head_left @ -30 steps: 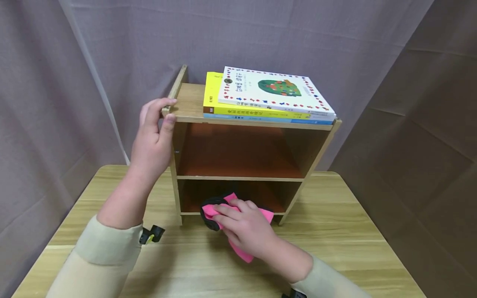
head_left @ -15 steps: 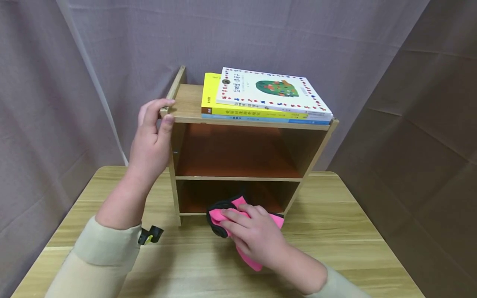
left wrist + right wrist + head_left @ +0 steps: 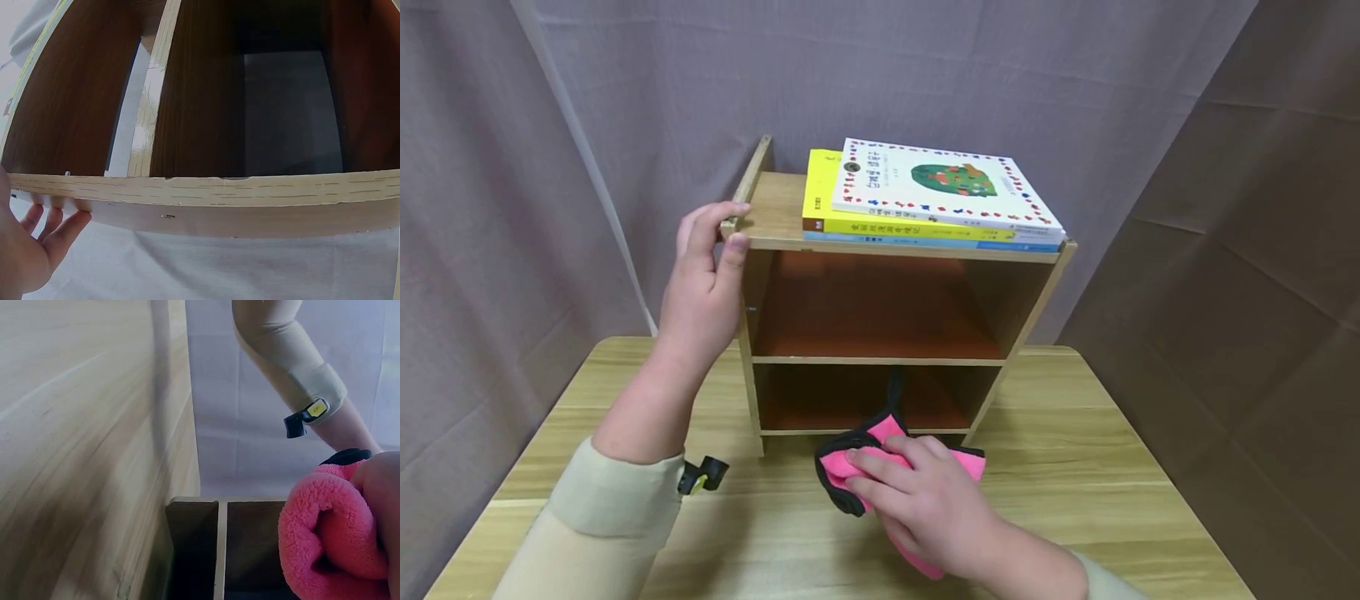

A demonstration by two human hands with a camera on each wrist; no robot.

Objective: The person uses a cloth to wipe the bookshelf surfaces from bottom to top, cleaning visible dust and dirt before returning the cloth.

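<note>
A small wooden shelf [image 3: 865, 362] stands on the table with two open compartments facing me. At its upper left corner my left hand [image 3: 703, 279] grips the side panel; the left wrist view shows several fingers [image 3: 65, 234] against the panel's outer face. My right hand [image 3: 928, 500] holds a bunched pink cloth [image 3: 891, 429] with black edging, just in front of the lowest board. One black strip of the cloth points back toward the lower compartment. In the right wrist view the fluffy pink cloth [image 3: 328, 537] is folded over, and the fingertips are hidden.
Several books [image 3: 940, 187], white, yellow and blue, lie stacked flat on the shelf's top. The wood-grain table [image 3: 1112, 500] runs out to both sides. Grey curtains [image 3: 925, 67] hang behind and at the sides.
My right hand has drawn the pink cloth out from the lower compartment's edge, toward me and slightly right. The left hand keeps its grip on the shelf's corner.
</note>
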